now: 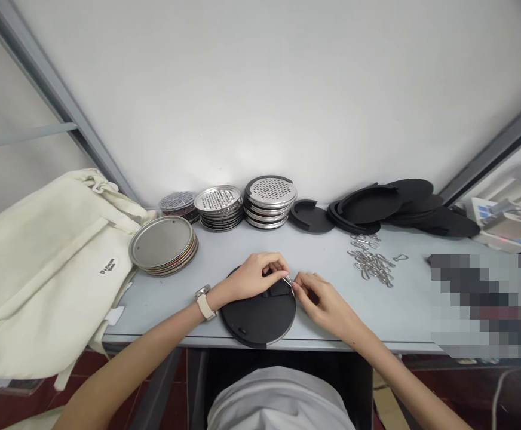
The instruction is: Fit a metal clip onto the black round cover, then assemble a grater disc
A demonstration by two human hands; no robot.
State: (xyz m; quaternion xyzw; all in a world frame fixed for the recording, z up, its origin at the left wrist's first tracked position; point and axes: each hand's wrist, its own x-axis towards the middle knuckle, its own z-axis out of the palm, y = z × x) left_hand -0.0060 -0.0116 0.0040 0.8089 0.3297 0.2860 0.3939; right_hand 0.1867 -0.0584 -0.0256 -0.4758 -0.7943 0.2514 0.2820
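A round black disc (pixel 260 322) lies flat near the table's front edge, a thin silvery rim showing at its lower right. Over its upper right edge, a small metal snap hook (pixel 289 282) is pinched between the fingertips of both hands. My left hand (pixel 260 275) comes over the disc from the left, thumb and index finger closed on the hook's upper end. From the right, my right hand (pixel 325 298) has its closed fingertips at the lower end. The fingers partly hide the hook, and whether it passes through the disc I cannot tell.
Loose snap hooks (pixel 372 266) lie right of my hands. Behind stand stacked grater discs (pixel 218 200), more graters on a black holder (pixel 272 194), and black discs (pixel 372 206). Plain metal discs (pixel 162 242) and a cream bag (pixel 54 257) are at left. A white device (pixel 506 224) stands right.
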